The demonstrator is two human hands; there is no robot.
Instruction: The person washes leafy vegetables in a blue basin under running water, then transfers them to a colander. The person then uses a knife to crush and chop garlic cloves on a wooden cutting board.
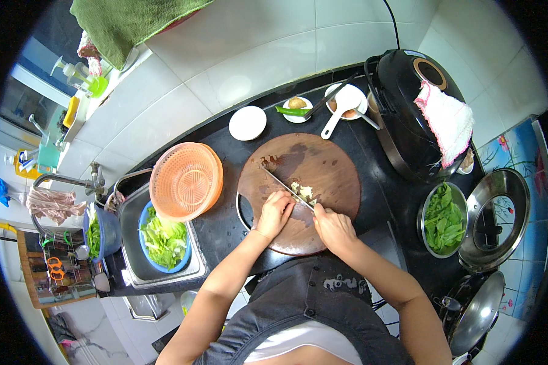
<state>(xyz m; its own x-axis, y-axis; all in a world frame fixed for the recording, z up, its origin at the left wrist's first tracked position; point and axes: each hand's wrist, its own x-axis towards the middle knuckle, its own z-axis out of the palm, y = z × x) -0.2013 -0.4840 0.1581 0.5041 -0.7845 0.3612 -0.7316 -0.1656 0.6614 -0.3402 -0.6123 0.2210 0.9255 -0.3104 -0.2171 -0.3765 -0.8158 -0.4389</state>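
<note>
A round wooden chopping board (333, 173) lies on the black counter in front of me. My right hand (334, 226) is closed around the handle of a kitchen knife (281, 183), whose blade points up and left across the board. Fingers of my left hand (275, 211) are curled close beside the blade, on its near side; whether they hold a piece of food cannot be told. Pale chopped pieces, possibly garlic (305, 191), lie along the far side of the blade.
Left stand orange plastic colanders (182, 178) and a sink (132, 255) holding a blue basin of lettuce (164, 242). Behind the board are a white plate (247, 123), a small dish with a green pepper (292, 111) and a bowl under a white spoon (342, 112). Right are a black cooker (402, 109) and a bowl of leafy greens (444, 223).
</note>
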